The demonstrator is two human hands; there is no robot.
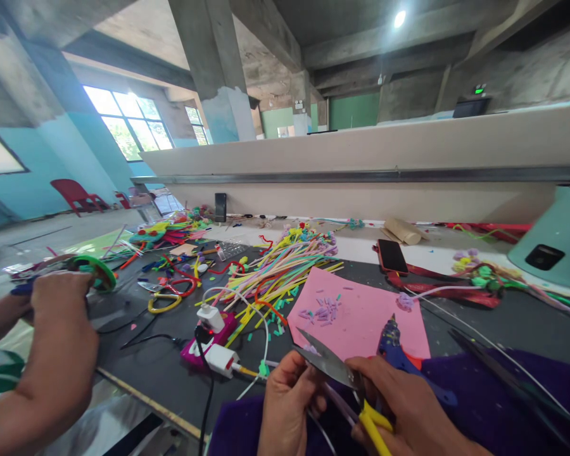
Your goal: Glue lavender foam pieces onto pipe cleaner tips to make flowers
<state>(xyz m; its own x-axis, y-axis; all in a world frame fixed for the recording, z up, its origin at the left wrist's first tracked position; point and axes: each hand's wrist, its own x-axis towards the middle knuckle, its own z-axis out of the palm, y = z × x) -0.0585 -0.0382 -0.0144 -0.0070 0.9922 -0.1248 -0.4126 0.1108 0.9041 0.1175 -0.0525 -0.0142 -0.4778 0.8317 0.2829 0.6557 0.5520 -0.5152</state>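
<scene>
My right hand (408,405) grips a pair of scissors (330,361) by its yellow handles, the blades parted and pointing left. My left hand (289,399) pinches a thin lilac pipe cleaner (339,404) close to the blades; its tip shows just beyond them. Under the blade tips lies a pink sheet (361,307) strewn with short lilac clippings (323,311). A blue glue gun (393,345) rests on the sheet's right edge, just beyond my right hand. My fingertips partly hide where the pipe cleaner is held.
A co-worker's hand (59,297) is by a green roll (95,272) at left. A power strip (211,348) with white plugs and cables sits left of my hands. Behind are a heap of coloured pipe cleaners (285,269), a phone (392,256) and red-handled scissors (183,288).
</scene>
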